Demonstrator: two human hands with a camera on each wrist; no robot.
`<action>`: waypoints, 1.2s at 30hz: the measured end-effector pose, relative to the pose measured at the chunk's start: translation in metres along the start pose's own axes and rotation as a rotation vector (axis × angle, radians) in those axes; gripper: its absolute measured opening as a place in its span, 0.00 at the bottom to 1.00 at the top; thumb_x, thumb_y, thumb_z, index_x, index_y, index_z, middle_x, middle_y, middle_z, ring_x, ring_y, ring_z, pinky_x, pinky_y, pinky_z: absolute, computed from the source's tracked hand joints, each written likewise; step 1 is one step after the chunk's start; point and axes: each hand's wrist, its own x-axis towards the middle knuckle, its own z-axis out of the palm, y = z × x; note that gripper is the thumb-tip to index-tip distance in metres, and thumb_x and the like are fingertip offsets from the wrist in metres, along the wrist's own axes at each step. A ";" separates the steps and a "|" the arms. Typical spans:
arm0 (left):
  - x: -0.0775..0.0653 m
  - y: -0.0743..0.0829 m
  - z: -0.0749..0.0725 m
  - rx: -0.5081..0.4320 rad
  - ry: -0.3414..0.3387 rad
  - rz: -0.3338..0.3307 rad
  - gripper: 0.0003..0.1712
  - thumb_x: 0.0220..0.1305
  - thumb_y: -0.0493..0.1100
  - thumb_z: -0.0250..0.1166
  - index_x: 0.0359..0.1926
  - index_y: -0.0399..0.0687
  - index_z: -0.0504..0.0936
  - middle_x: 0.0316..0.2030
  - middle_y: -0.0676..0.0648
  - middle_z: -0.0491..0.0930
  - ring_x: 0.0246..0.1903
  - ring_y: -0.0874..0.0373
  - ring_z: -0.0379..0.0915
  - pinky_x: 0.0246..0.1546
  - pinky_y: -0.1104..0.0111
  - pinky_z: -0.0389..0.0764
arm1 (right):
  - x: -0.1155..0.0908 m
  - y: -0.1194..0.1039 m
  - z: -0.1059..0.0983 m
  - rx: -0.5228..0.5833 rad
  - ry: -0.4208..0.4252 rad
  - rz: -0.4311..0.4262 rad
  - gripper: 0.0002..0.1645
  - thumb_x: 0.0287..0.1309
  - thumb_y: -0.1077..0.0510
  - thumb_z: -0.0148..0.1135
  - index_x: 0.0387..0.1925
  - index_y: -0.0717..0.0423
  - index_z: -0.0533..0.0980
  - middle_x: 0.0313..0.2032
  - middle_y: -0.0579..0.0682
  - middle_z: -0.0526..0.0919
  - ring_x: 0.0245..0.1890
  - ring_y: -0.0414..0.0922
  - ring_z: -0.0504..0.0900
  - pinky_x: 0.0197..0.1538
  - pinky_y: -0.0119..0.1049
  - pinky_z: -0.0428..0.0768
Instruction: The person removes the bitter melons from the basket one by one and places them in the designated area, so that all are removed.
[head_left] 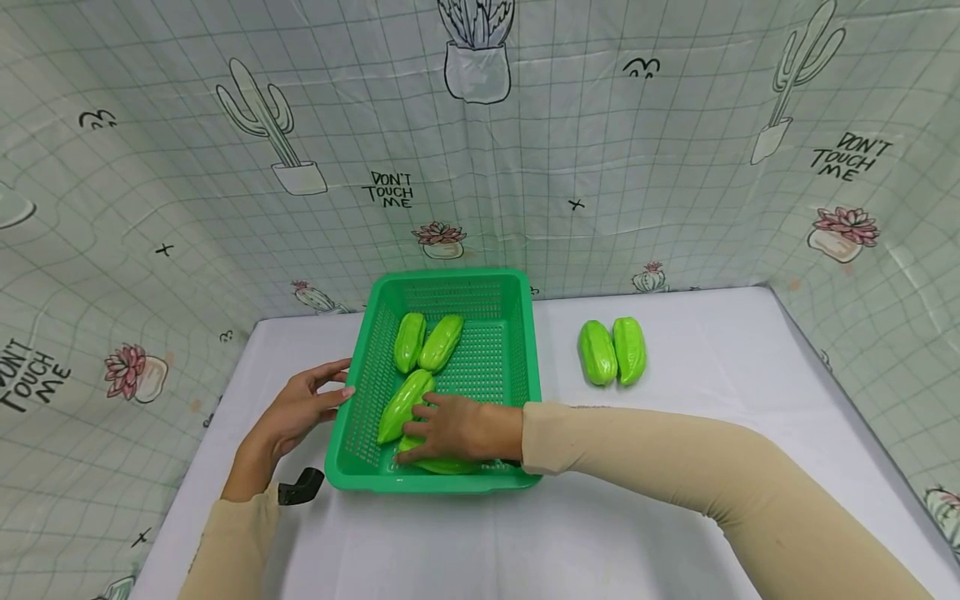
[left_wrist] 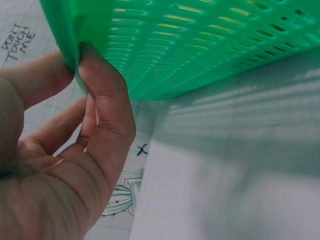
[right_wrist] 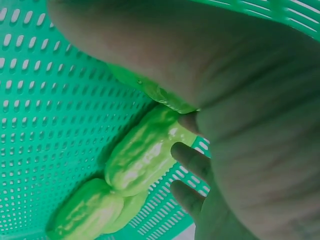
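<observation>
A green perforated plastic basket (head_left: 534, 367) stands on the table. My left hand (head_left: 288, 417) pinches its left rim between thumb and forefinger, clearest in the left wrist view. Inside are several shiny light-green bitter melons: two lie side by side toward the back, and another bitter melon (head_left: 405, 406) is in front of them. My right hand (head_left: 453, 429) reaches into the basket's near end with fingers spread, over a bitter melon (head_left: 446, 466) that it partly covers. In the right wrist view, fingertips come near a ridged bitter melon (right_wrist: 147, 152); no curled grip shows.
Two more bitter melons (head_left: 613, 352) lie side by side on the white tablecloth (head_left: 712, 358), right of the basket. A cactus-print curtain (head_left: 525, 167) surrounds the table at the back and sides. A black strap end (head_left: 302, 487) sticks out beside my left wrist.
</observation>
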 end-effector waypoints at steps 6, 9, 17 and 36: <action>-0.001 -0.001 0.001 -0.004 -0.001 -0.004 0.39 0.79 0.38 0.61 0.82 0.32 0.55 0.65 0.30 0.64 0.41 0.66 0.79 0.46 0.72 0.84 | 0.002 -0.002 0.001 -0.004 -0.007 0.006 0.55 0.69 0.41 0.70 0.83 0.17 0.46 0.79 0.36 0.58 0.80 0.39 0.56 0.80 0.36 0.56; -0.001 -0.002 0.001 0.002 0.001 -0.005 0.39 0.79 0.38 0.62 0.82 0.32 0.55 0.65 0.30 0.64 0.42 0.66 0.79 0.47 0.72 0.84 | 0.001 -0.001 0.001 0.018 -0.019 0.004 0.58 0.66 0.42 0.73 0.84 0.22 0.46 0.80 0.37 0.57 0.81 0.40 0.55 0.81 0.37 0.55; -0.003 -0.001 0.002 -0.001 0.006 -0.012 0.39 0.79 0.38 0.62 0.82 0.32 0.55 0.65 0.30 0.64 0.41 0.66 0.80 0.46 0.72 0.84 | -0.007 0.006 -0.003 0.131 -0.035 0.018 0.70 0.54 0.44 0.83 0.86 0.29 0.46 0.82 0.42 0.56 0.82 0.43 0.53 0.82 0.40 0.52; -0.001 0.001 0.000 -0.006 0.003 0.005 0.40 0.79 0.38 0.62 0.82 0.32 0.55 0.64 0.30 0.64 0.41 0.66 0.81 0.46 0.72 0.85 | -0.058 0.045 0.003 0.401 0.166 0.122 0.75 0.48 0.39 0.86 0.86 0.40 0.46 0.81 0.51 0.56 0.82 0.52 0.54 0.82 0.49 0.54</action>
